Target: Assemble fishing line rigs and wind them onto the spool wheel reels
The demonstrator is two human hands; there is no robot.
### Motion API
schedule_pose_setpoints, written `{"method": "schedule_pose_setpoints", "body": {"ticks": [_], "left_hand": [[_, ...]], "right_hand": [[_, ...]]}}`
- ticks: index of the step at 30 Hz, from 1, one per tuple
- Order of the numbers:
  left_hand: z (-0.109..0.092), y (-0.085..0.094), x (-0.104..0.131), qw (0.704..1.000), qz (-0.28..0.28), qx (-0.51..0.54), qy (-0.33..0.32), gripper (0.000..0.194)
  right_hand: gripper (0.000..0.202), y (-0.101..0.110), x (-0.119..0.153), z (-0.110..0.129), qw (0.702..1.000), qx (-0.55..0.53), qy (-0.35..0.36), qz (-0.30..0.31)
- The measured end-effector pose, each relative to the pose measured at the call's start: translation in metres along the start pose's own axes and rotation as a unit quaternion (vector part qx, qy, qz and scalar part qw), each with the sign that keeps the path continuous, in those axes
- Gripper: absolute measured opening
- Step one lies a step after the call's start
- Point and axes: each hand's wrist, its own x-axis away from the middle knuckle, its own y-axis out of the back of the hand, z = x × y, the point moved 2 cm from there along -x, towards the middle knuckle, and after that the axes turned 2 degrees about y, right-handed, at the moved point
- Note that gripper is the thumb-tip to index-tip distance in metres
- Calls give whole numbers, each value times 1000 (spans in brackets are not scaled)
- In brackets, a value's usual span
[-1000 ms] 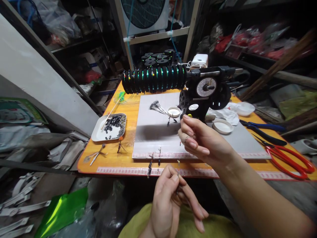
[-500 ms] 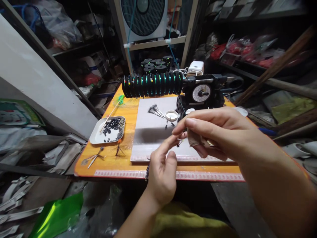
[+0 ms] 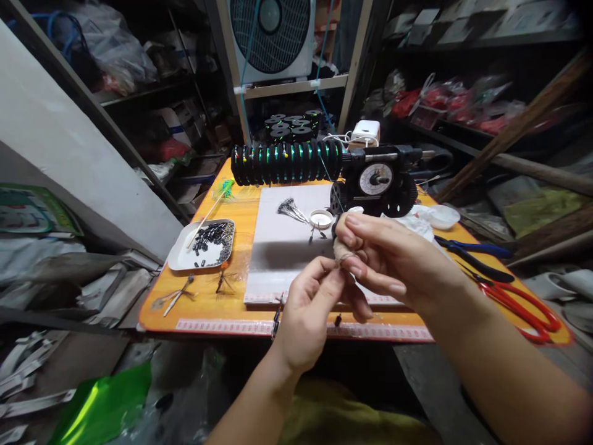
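My left hand is closed, its thumb and forefinger pinching something too small to make out, right against the fingers of my right hand. The right hand's fingers are bent together round a thin line that comes down from the row of black spools. A beige wrap covers one right finger. Below the hands a small black piece shows over the tape-measure strip; whether it hangs from the line I cannot tell. Both hands are above the front of a light board.
At left a white tray holds black tubes and small metal bits. A bundle of dark-tipped pieces and a round white lid are on the board. A black winding device stands behind; pliers and red-handled scissors are at right.
My right hand has moved down and left, and its fingers now meet the left hand's. The left fingers have closed into a pinch. The pliers and scissors have come into view.
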Motion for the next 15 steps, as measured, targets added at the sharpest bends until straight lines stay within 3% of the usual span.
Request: {"method": "schedule_pose_setpoints", "body": {"ticks": [5,10,15], "left_hand": [[-7,4,-1,996,-58,-44,-41,25],[-11,3,-1,992,-56,-114,-22,25],[7,1,2,999,-24,24,-43,26]], "right_hand": [[25,3,0,3,999,37,-4,-22],[25,1,1,3,999,45,-10,-21],[37,0,-5,-11,997,-57,-54,16]]}}
